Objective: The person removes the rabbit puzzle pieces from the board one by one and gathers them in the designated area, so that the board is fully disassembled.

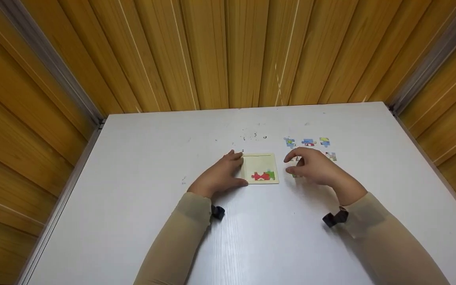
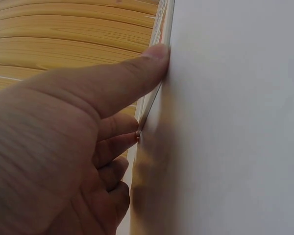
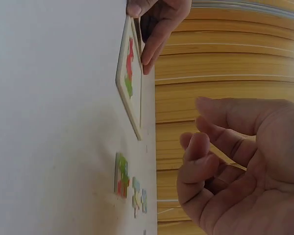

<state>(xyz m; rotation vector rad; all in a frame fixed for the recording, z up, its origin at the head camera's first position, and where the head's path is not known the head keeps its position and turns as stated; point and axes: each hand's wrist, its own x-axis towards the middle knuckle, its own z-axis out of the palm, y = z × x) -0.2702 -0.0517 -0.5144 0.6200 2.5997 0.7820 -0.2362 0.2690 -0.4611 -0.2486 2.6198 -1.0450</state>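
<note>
A square, light wooden puzzle tray lies flat on the table. Red puzzle pieces and a green piece sit along its near edge. My left hand holds the tray by its left side, thumb at the near corner and fingers toward the far one; the left wrist view shows the thumb against the tray's edge. Right of the tray, my right hand hovers over loose pieces with bent fingers. Nothing shows between its thumb and fingertips in the right wrist view. It partly hides a green-and-red piece.
Behind the right hand lie a blue-green piece, a blue-red piece and a yellow-blue piece. Another piece lies just right of them. The white table meets a wood-patterned wall at the back.
</note>
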